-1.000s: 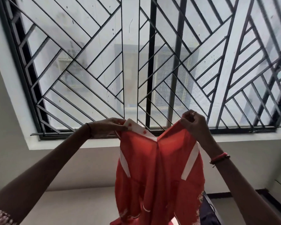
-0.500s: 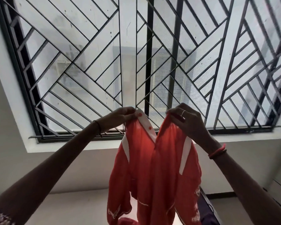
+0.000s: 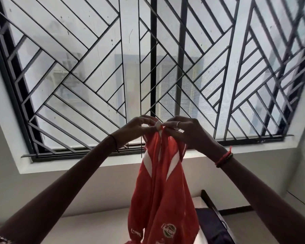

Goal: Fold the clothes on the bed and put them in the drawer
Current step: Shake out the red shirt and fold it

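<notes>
A red shirt (image 3: 163,194) with white stripes and a white collar hangs in the air in front of the window. My left hand (image 3: 136,128) pinches its top edge at the collar. My right hand (image 3: 181,129), with a ring on one finger, pinches the other top corner right beside it, so both hands meet above the shirt. The shirt is doubled lengthwise and its lower part drops out of view at the bottom. No drawer is in view.
A large window with a black diagonal metal grille (image 3: 153,71) fills the upper view, above a white sill (image 3: 74,164). A dark piece of clothing (image 3: 213,224) lies at the lower right on a pale surface (image 3: 95,228) with a dark edge (image 3: 211,203).
My hands came together from about a shirt's width apart, bringing the two top corners together. The shirt went from spread open to folded in half lengthwise.
</notes>
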Motion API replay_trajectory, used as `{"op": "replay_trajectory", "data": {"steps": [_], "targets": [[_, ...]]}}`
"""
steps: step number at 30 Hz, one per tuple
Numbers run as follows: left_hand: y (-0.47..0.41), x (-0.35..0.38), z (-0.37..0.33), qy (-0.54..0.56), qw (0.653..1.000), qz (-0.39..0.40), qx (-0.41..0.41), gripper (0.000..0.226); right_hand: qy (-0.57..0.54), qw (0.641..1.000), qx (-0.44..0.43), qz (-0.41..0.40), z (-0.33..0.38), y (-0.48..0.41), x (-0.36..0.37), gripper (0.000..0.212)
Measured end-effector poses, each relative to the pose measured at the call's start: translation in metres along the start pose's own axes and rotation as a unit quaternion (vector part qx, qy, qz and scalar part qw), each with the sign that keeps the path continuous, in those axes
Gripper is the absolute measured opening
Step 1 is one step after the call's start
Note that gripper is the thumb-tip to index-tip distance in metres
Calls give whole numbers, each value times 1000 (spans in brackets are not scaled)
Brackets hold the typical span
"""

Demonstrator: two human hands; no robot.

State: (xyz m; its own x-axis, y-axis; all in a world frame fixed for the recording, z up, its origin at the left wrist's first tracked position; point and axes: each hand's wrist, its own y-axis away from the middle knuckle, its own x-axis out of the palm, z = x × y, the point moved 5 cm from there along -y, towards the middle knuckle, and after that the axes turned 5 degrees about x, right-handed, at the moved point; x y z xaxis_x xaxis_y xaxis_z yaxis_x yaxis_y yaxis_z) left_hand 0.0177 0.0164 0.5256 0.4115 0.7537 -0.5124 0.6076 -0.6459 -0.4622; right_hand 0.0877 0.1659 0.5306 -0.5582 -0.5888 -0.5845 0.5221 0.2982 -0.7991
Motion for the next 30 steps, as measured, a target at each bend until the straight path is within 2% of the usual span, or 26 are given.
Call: {"op": "replay_trajectory", "data": {"steps": [6, 12, 17, 23, 28, 30], "targets": [[1, 6, 0, -14, 1000, -22, 2, 24, -12, 1000, -19, 2, 5, 3, 3, 26], [11, 16, 0, 114, 991, -62, -18, 16, -11, 1000, 17, -21, 2, 1, 4, 23], [17, 31, 8, 219, 969, -101, -61, 29, -18, 999, 49, -11, 0, 0, 11, 24], [20, 38, 11, 165, 985, -48, -35, 37, -28, 996, 84, -4, -4, 9, 10, 20], [12, 34, 15, -9, 992, -128, -1, 24, -29, 993, 117, 7, -6, 13, 13, 19], [12, 33, 18, -49, 989, -141, 11, 30, -23, 991, 129, 20, -8, 14, 15, 20]]}}
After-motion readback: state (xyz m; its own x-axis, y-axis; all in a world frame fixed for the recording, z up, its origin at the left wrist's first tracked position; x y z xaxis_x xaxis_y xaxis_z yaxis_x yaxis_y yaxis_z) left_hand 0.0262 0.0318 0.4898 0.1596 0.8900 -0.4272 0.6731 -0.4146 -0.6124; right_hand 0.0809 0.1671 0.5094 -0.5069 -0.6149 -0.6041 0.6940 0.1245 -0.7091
